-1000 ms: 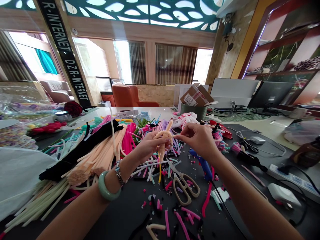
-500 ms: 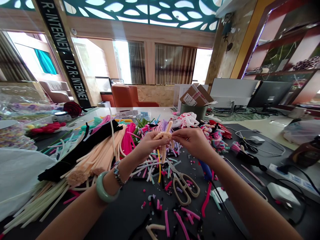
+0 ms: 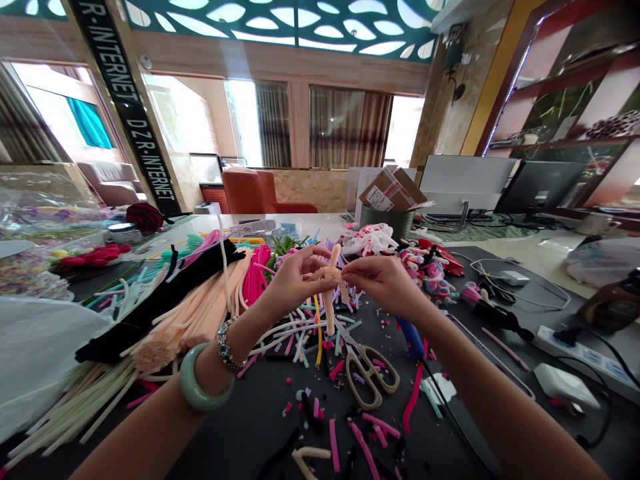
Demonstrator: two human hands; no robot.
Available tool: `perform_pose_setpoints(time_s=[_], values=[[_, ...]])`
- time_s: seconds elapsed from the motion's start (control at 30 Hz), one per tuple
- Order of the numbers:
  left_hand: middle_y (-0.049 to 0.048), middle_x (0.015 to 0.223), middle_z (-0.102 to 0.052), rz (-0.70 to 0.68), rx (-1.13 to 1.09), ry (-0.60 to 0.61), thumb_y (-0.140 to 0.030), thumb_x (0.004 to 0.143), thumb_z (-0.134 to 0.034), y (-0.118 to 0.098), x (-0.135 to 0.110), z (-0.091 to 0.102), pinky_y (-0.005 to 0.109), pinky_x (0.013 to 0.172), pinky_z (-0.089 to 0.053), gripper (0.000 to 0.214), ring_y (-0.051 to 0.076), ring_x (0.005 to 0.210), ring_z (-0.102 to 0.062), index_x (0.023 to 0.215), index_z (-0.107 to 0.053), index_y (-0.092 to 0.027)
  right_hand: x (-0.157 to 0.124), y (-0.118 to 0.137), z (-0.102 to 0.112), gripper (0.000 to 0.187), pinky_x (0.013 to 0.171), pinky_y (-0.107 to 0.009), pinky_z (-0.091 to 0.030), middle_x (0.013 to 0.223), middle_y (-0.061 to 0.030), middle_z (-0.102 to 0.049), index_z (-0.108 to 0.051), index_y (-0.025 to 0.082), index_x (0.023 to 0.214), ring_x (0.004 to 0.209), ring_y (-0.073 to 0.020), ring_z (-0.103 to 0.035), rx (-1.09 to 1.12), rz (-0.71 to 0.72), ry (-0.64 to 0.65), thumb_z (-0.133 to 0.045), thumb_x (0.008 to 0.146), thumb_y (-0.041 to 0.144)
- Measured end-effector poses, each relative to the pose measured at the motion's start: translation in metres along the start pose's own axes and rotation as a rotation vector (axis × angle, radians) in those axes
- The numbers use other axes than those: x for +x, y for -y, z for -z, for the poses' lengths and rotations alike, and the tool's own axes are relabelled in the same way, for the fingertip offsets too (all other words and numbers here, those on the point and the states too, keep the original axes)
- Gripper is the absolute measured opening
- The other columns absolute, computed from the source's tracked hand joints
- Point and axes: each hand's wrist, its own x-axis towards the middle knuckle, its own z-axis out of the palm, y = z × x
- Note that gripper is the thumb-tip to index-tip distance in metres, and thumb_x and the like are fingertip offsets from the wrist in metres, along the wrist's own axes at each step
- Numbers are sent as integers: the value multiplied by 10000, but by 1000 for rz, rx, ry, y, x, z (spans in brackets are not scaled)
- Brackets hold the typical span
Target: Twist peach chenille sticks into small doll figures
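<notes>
Both hands hold a small peach pipe-cleaner figure (image 3: 329,300) above the middle of the dark table. Its upper end points up, and two fuzzy legs of unequal length hang down. My left hand (image 3: 295,277) pinches its left side, with the index finger raised and curved behind. My right hand (image 3: 383,280) pinches its right side between thumb and fingertips. Below the figure lie scissors (image 3: 367,370) with beige handles, their blades pointing up toward it. Cut pipe-cleaner pieces (image 3: 334,443) in pink, black and cream are scattered around the scissors.
Bundles of peach pipe cleaners (image 3: 193,313) and a black bundle (image 3: 160,303) lie to the left. A blue-handled tool (image 3: 411,340) with a cord sits under my right forearm. At right are a power strip (image 3: 585,360) and a white charger (image 3: 565,387).
My left hand has shifted slightly left, its fingers loosening and its index finger lifting. More of the figure shows between the hands. My right hand has barely moved.
</notes>
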Motion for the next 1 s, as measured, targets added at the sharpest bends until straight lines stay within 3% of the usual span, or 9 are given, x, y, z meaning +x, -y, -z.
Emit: perform_pose_setpoints(time_s=[0.37,0.8,1.0], values=[[1,781,-622,-37,87,65,-261,653,-752,-6,-2,2,266,706,-488,283,142,747,-595,867,-604,-153,1,0,0,184,575,-228,-441,682,-19,-656,-728,169,872,620,-117,-566,180,-72,95,-570,799,227],[11,843,-648,-161,428,-53,-270,678,-739,-18,-9,0,302,760,-427,186,186,846,-572,806,-647,-170,1,-2,-2,147,547,-219,-415,623,8,-565,-654,134,795,566,-88,-512,338,-86,168,-571,822,252],[18,882,-638,-282,565,-118,-213,709,-722,-22,-11,-4,312,803,-421,119,187,883,-567,781,-636,-173,1,-1,-2,144,537,-218,-409,614,12,-571,-654,132,773,549,-83,-501,490,-139,184,-603,799,264]])
